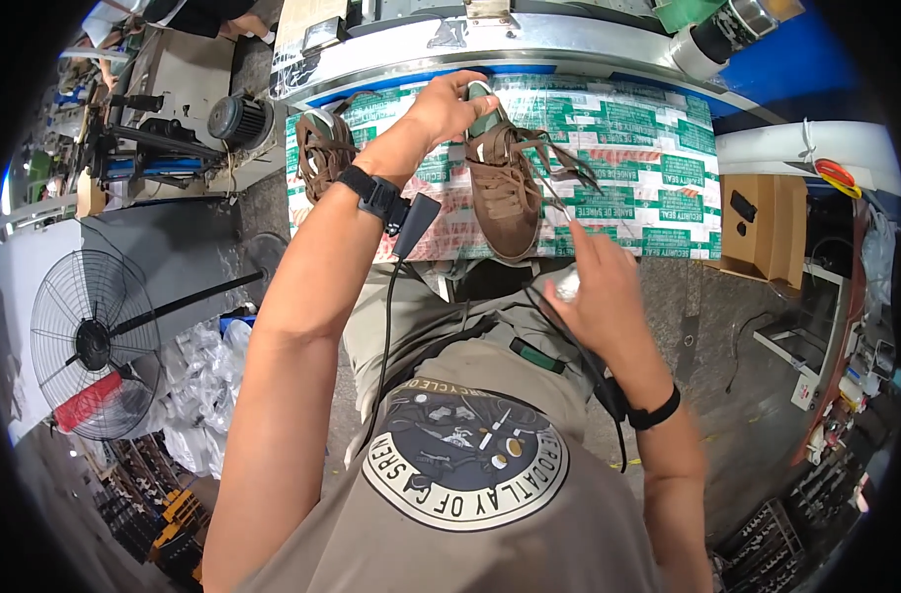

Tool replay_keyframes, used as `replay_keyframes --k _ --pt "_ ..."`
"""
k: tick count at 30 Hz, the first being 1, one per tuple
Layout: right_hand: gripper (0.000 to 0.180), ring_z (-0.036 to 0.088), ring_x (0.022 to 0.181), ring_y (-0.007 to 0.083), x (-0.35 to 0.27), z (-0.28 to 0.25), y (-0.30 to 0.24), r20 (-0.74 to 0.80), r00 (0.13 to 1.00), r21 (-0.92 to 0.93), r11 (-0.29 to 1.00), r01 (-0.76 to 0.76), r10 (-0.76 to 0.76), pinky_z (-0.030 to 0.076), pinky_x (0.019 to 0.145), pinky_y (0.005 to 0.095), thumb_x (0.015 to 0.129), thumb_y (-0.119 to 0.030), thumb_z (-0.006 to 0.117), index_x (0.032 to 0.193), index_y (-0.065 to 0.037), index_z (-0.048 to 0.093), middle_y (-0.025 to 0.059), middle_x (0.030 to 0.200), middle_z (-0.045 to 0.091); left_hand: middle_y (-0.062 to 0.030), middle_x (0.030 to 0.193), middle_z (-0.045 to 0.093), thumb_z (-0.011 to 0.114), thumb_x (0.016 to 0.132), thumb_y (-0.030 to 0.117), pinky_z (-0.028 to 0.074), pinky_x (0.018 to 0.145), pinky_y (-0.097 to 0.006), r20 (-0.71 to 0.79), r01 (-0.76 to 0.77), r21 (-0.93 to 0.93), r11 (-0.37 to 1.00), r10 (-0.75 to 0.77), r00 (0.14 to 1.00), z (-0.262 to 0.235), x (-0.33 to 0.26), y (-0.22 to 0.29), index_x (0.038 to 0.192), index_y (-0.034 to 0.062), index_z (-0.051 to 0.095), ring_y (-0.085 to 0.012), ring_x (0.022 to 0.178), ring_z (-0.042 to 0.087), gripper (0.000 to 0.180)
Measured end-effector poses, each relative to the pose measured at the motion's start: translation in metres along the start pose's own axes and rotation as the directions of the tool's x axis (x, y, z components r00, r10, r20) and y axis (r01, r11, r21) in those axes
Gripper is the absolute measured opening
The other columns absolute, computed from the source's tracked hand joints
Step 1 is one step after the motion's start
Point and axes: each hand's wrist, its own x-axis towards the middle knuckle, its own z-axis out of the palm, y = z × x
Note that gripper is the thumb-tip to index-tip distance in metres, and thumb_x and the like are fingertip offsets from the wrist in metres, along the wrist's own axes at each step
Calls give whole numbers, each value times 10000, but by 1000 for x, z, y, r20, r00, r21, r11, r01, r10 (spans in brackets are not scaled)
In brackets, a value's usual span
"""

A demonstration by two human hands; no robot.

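Observation:
A brown lace-up shoe [503,203] rests on the tape-covered board, toe toward me. My left hand [446,111] is closed on its heel end, fingers at the collar. Loose brown laces [569,166] trail off the shoe's right side. My right hand [601,287] is closed around a slim metal tool [560,205] with a pale rounded end, its thin shaft reaching toward the laces. The tool's tip is too fine to make out. Left of my left forearm, a second brown shoe [324,158] sits on the board, partly hidden by my arm.
The board [658,168] is wrapped in green and white tape. Behind it runs a metal-edged bench or conveyor [569,40]. A cardboard box [772,232] stands to the right, a large fan [93,341] to the left. Black cables [386,341] hang from both wrists.

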Motion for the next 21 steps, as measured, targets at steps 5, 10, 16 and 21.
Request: replay_keyframes --k 5,10,16,21 --pt "772 661 1007 411 27 26 0 -106 991 226 973 -53 78 523 903 509 801 -282 878 1443 47 604 197 1089 655 -106 1389 709 820 1009 400 648 799 -399 11 -14 -5 1000 14 1000 -2 2 1 1539 142 608 -236 1156 710 627" --pt "770 667 999 405 57 41 -2 -84 994 357 933 -30 64 538 897 490 787 -281 892 1430 40 615 191 1101 660 -234 1528 619 846 985 363 659 729 -385 10 -22 -38 999 22 1000 2 1 0 1554 113 601 -303 1152 733 668" --pt "779 659 998 400 60 43 1 -83 996 357 934 -5 37 529 903 491 786 -282 888 1436 43 608 187 1083 657 -204 1489 646 836 994 382 651 757 -390 -2 -28 -49 998 27 1000 0 4 -6 1565 133 592 -278 1156 723 669" --pt "777 640 958 374 33 15 -12 -38 998 54 998 42 -40 502 859 488 776 -255 882 1430 56 600 182 1042 633 -206 1527 628 832 996 409 655 784 -394 12 -34 -17 999 34 999 1 0 -5 1563 127 600 -293 1213 712 674"
